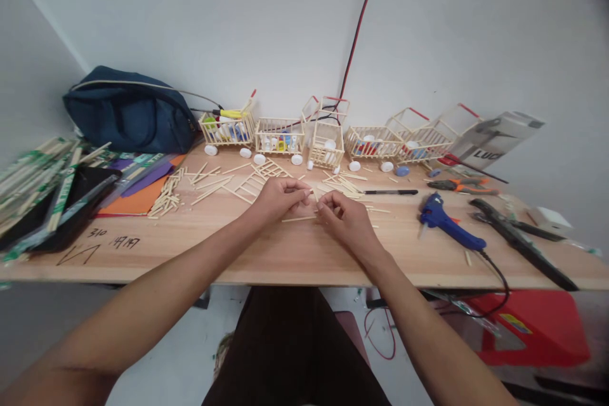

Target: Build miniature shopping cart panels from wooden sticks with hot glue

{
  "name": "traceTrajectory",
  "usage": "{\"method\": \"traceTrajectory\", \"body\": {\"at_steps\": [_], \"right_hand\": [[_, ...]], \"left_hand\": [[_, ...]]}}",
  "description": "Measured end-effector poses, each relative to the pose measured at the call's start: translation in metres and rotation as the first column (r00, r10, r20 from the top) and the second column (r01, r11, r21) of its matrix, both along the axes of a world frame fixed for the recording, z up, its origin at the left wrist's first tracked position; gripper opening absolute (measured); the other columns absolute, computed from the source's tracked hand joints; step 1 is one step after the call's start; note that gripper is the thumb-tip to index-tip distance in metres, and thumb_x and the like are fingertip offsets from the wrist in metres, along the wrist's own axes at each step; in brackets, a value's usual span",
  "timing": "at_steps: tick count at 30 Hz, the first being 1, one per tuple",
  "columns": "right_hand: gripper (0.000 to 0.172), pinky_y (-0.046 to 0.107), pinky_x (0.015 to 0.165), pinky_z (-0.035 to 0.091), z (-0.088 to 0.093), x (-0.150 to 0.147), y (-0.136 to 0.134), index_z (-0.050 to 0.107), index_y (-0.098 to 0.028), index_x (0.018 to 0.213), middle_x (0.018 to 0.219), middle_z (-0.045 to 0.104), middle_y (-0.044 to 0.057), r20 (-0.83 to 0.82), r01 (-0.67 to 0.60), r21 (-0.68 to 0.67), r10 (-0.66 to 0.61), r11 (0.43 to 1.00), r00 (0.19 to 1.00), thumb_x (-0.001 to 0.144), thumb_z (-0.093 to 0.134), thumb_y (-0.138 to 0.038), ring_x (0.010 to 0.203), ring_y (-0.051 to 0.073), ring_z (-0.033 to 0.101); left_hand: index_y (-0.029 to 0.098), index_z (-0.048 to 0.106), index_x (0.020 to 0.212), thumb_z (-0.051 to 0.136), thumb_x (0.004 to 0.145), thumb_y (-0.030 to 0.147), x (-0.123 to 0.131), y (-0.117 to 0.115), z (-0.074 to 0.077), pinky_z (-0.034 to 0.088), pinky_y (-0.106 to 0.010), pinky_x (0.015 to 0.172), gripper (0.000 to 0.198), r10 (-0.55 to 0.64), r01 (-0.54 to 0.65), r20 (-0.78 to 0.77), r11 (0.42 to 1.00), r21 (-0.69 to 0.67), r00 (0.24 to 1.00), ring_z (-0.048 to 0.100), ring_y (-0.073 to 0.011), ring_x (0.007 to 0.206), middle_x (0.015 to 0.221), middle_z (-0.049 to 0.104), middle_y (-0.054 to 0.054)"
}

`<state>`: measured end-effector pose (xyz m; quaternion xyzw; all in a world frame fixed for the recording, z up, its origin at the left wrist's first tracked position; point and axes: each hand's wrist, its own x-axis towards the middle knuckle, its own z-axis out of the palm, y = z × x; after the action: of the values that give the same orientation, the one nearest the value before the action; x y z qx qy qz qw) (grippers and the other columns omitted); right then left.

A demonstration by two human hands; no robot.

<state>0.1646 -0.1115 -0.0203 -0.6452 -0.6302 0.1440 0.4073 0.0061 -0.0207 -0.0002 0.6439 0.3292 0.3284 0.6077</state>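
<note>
Over the middle of the table, my left hand (pixel 284 200) and my right hand (pixel 346 221) meet almost fingertip to fingertip, both closed in a pinch. A short, thin wooden stick (pixel 314 195) shows between the fingertips; the fingers partly cover it. Another wooden stick (pixel 299 219) lies flat on the wood just below them. Behind my left hand rest ladder-like frames of glued sticks (pixel 250 188). Loose sticks (pixel 343 185) are scattered behind my right hand, beside a black pen (pixel 391 191).
Several small stick-built carts (pixel 280 139) with wheels line the wall. On the right lie a blue glue gun (pixel 450 223), pliers (pixel 464 186) and a black-handled cutting tool (pixel 521 244). Leftward are a blue bag (pixel 136 111), orange paper (pixel 136 200) and wrapped chopsticks (pixel 33 171).
</note>
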Motion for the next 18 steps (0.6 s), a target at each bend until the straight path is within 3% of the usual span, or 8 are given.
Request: {"method": "traceTrajectory", "body": {"at_steps": [18], "right_hand": [[0.015,0.023,0.056,0.034,0.0013,-0.0026,-0.0017,0.060,-0.020,0.080,0.063,0.058,-0.003,-0.003,-0.035,-0.003,0.035,0.999,0.999,0.086,0.052,-0.031,0.054,0.010,0.044]], "left_hand": [[0.011,0.069,0.076,0.067,0.066,0.026,0.0014,0.0016,-0.0028,0.030,-0.019,0.043,0.018,-0.011,0.011,0.001,1.000,0.002,1.000,0.043,-0.0054,0.042,0.060,0.066,-0.002]]}}
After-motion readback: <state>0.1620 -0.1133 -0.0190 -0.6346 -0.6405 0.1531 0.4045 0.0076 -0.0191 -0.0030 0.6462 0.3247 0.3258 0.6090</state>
